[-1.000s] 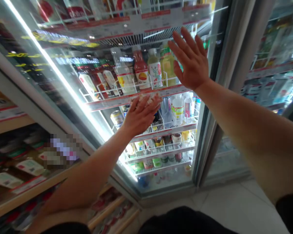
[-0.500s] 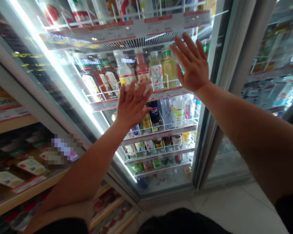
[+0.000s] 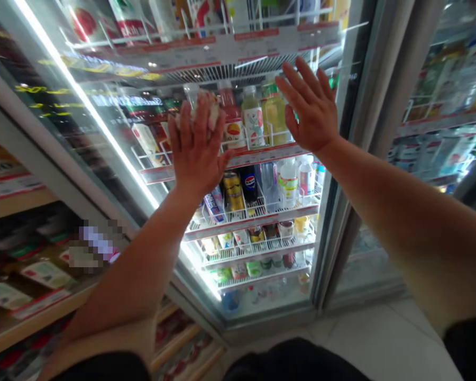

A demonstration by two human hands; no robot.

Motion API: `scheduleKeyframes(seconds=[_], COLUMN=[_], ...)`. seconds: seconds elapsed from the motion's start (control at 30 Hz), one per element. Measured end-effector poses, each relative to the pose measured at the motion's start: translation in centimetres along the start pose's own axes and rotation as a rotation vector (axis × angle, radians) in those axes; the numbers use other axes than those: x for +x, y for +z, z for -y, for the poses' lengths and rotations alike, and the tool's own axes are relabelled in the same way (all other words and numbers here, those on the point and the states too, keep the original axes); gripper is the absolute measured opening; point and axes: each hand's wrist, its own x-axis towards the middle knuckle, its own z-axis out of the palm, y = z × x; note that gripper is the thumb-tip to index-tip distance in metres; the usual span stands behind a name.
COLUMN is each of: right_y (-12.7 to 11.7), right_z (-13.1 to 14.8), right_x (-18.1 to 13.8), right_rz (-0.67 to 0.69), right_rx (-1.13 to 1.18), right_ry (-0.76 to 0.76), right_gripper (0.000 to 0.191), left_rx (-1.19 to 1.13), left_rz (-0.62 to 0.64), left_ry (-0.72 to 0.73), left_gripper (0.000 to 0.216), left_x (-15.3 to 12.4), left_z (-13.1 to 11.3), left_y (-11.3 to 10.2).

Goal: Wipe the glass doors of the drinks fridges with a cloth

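Note:
My left hand [image 3: 198, 151] lies nearly flat against the glass door [image 3: 267, 302] of a drinks fridge. Under its fingers is a crumpled pale cloth [image 3: 213, 108], partly hidden by the hand and pressed to the glass. My right hand [image 3: 313, 114], fingers spread and holding nothing, rests at the upper right of the same door, by its frame. Behind the glass, between the hands, stand a red juice bottle [image 3: 230, 112], a bottle with a floral label [image 3: 254, 119] and a yellow-green bottle with a green cap [image 3: 275, 114].
Lower fridge shelves hold a gold can [image 3: 233, 191], a dark Pepsi bottle [image 3: 249, 182] and other drinks. On the left, a wooden shelf [image 3: 24, 203] carries bottles close to my left arm. A second fridge door [image 3: 432, 124] stands at right, above a tiled floor [image 3: 381, 330].
My left hand has slid up and to the left across the glass with the cloth, uncovering the gold can. My right hand has stayed almost in place.

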Motion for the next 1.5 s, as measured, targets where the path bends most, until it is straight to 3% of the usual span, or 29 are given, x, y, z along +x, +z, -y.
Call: scheduleKeyframes(seconds=[0.1, 0.17, 0.23, 0.3, 0.43, 0.53, 0.63, 0.77, 0.87, 0.97, 1.13, 1.27, 1.37, 1.5], right_y=[0.1, 0.2, 0.2, 0.1, 0.1, 0.0, 0.0, 0.1, 0.2, 0.1, -0.3, 0.4, 1.5, 1.7], right_z=[-0.3, -0.4, -0.3, -0.1, 0.2, 0.0, -0.3, -0.5, -0.4, -0.3, -0.6, -0.6, 0.7, 2.9], right_x=[0.0, -0.1, -0.3, -0.5, -0.8, -0.9, -0.9, -0.9, -1.0, -1.2, -1.0, -1.3, -3.3, -5.3], right_rz=[-0.002, -0.011, -0.013, 0.008, 0.054, 0.073, 0.105, 0.097, 0.082, 0.057, -0.021, -0.062, -0.124, 0.018], right_rx=[0.041, 0.002, -0.054, -0.099, -0.124, -0.16, -0.159, -0.195, -0.214, -0.199, -0.203, -0.16, -0.065, 0.038], right_ry=[0.004, -0.014, -0.033, -0.046, -0.122, -0.238, -0.326, -0.38, -0.297, -0.169, -0.061, -0.041, 0.024, 0.033], right_gripper=[0.053, 0.052, 0.053, 0.055, 0.059, 0.069, 0.075, 0.064, 0.058, 0.054, 0.049, 0.047, 0.045, 0.05], left_rx=[-0.027, -0.044, -0.056, -0.05, -0.053, -0.1, -0.177, -0.262, -0.24, -0.167, 0.011, -0.024, -0.053, -0.029], left_rz=[-0.055, 0.009, 0.106, 0.146, 0.052, -0.028, -0.054, -0.08, -0.102, -0.104, -0.093, -0.057, -0.073, -0.058], left_ry=[-0.047, 0.068, 0.272, 0.371, 0.118, -0.019, -0.031, 0.041, 0.082, 0.078, -0.061, -0.11, -0.12, -0.14], left_gripper=[0.074, 0.075, 0.071, 0.068, 0.067, 0.071, 0.076, 0.079, 0.08, 0.077, 0.065, 0.068, 0.072, 0.07], left_x=[-0.1, -1.7, -3.4, -3.6, 0.4, 4.3, 6.7, 7.4, 5.7, 2.6, -0.6, -0.8, -0.6, -0.6], left_z=[-0.5, -1.9, -2.9, -2.9, -1.5, -2.6, -6.0, -9.3, -7.9, -4.2, 0.6, 1.0, 0.7, 0.5], left_y=[0.2, 1.4, 2.6, 3.0, 1.6, 0.9, 1.5, 2.5, 2.3, 1.3, 0.2, 0.5, 0.7, 0.5])
